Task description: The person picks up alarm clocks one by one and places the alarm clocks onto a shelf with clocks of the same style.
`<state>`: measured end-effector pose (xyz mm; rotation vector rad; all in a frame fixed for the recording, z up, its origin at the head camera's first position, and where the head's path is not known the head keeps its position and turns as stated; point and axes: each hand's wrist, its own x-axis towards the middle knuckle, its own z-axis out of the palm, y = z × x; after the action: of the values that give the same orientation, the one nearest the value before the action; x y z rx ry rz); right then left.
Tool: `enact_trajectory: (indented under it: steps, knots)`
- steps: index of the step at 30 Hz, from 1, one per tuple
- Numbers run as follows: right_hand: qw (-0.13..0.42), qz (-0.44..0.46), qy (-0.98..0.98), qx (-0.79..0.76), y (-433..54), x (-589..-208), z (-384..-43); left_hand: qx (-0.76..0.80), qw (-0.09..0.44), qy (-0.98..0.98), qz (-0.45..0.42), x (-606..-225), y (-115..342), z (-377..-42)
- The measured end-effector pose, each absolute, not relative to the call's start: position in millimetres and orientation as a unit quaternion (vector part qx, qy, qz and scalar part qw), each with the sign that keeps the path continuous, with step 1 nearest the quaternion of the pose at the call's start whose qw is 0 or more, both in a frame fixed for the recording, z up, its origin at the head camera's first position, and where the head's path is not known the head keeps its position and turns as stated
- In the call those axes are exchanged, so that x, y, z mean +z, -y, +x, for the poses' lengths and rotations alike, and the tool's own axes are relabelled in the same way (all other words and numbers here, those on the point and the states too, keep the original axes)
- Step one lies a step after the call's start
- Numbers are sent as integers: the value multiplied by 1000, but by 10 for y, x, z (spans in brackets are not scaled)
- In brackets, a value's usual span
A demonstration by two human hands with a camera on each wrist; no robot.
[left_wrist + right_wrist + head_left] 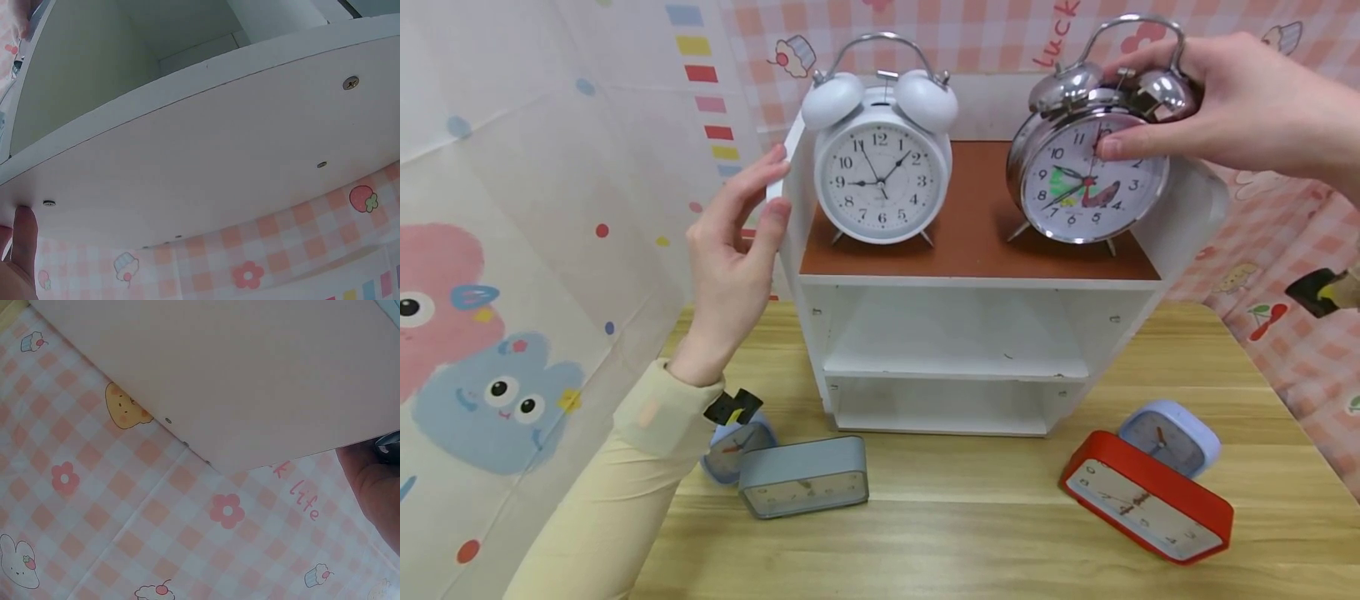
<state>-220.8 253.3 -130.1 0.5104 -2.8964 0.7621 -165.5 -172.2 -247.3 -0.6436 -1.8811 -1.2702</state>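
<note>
Right hand [1247, 117] grips chrome twin-bell clock [1086, 187] round its top, on shelf unit [977, 282]: looks placed, not yet released. Left hand [733, 242] pinches unit's side edge; white twin-bell clock [882, 183] beside it, up. Below hands, on worktop [955, 525]: gray clock [805, 475], red clock [1150, 496], two lilac clocks [1172, 442].

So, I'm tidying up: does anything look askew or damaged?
The red rectangular clock stands clearly askew to the front edge of the white shelf unit. A small dark squiggle shows inside the unit's upper compartment; I can't tell whether it's damage.
</note>
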Motion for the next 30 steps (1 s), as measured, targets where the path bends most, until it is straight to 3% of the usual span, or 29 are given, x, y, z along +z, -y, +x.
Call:
enact_trajectory:
  steps: [10, 18, 30]
  knots:
    - [60, 165, 943, 284, -2532, -1320, -2149, -502, 382, 734, -252, -2472, 1704, -1664]
    - [104, 172, 919, 339, -2596, -1340, -2014, -506, 379, 734, -249, -2482, 1707, -1655]
    - [149, 172, 907, 354, -2806, -1674, -1789, -509, 376, 734, -246, -2482, 1691, -1653]
